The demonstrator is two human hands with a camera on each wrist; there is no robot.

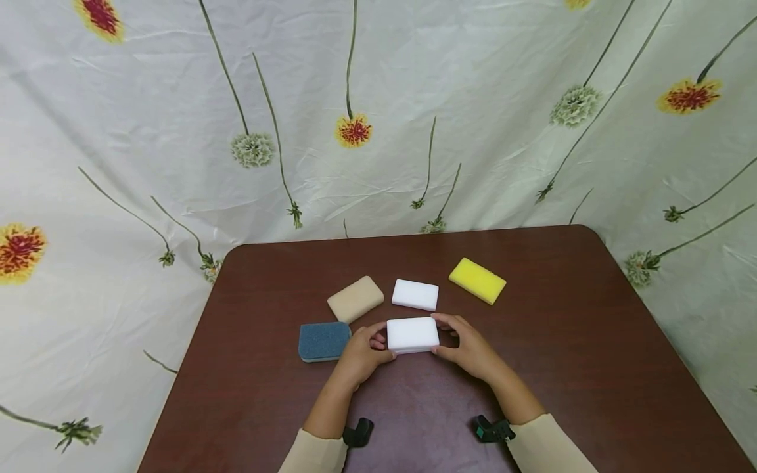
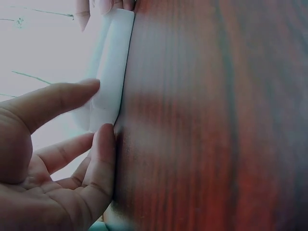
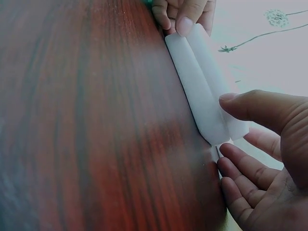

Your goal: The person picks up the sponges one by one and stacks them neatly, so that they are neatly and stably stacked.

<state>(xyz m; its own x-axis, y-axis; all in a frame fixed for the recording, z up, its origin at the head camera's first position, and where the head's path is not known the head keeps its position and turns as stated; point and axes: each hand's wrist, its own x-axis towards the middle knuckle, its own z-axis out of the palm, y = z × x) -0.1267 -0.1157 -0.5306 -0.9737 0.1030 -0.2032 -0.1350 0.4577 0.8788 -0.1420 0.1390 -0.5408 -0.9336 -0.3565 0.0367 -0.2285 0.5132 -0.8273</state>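
Note:
Two white sponge blocks appear stacked, with the upper block (image 1: 412, 334) nearly hiding the lower one in the head view. Both layers show edge-on in the wrist views, the lower block (image 3: 197, 89) lying flat on the table. My left hand (image 1: 363, 353) holds the stack's left end, thumb at the front and fingers at the back corner. At the right end my right hand (image 1: 470, 347) grips it the same way. In the left wrist view, the left thumb (image 2: 72, 98) touches the front face. A blue sponge (image 1: 323, 341) lies just beside the left hand.
Behind the stack lies another white sponge block (image 1: 415, 295). To its left is a beige sponge (image 1: 356, 299), and a yellow sponge (image 1: 478, 281) lies at the back right. The dark brown table (image 1: 591, 368) ends at a flowered white cloth (image 1: 390, 177).

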